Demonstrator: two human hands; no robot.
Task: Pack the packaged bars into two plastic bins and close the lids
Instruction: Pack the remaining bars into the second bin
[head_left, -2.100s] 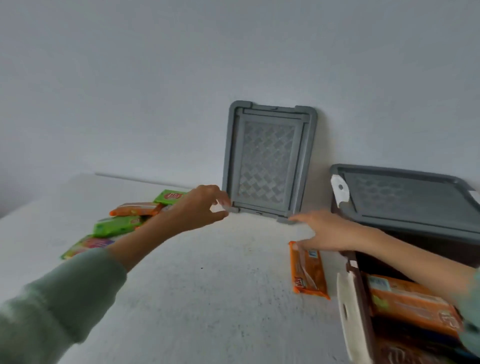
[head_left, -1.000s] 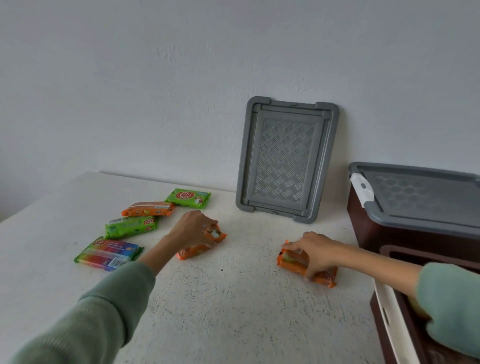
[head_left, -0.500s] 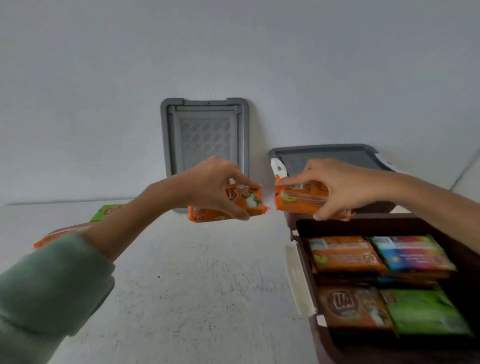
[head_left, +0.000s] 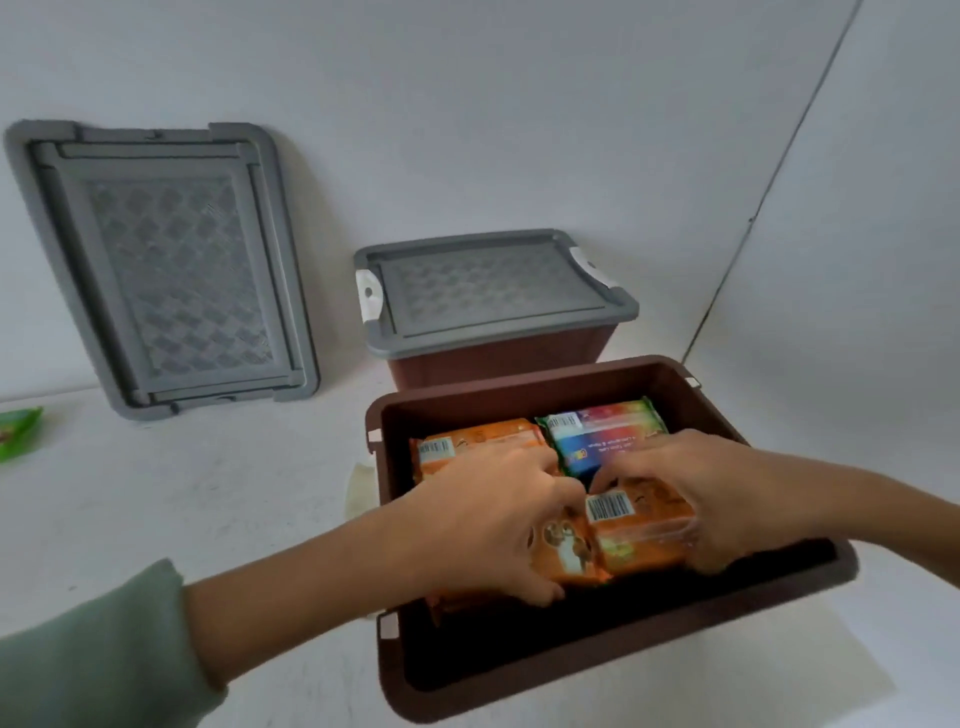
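Observation:
An open brown bin (head_left: 649, 660) stands near me on the white table. Inside it, my left hand (head_left: 493, 525) grips an orange packaged bar (head_left: 569, 556), and my right hand (head_left: 722, 499) grips a second orange bar (head_left: 641, 535) beside it. Both bars are low in the bin, above other bars. An orange bar (head_left: 467, 447) and a rainbow-coloured bar (head_left: 597, 431) lie at the bin's far end. Behind it stands a second brown bin (head_left: 498, 356) with its grey lid (head_left: 488, 286) closed. A loose grey lid (head_left: 166, 265) leans upright against the wall.
A green packaged bar (head_left: 15, 431) shows at the left edge of the table. The wall runs close behind the bins, with a corner at the right. White latches hang on the bins' sides.
Both hands picked an orange bar off the table, carried them right and lowered them into the open bin. The view swung right and down.

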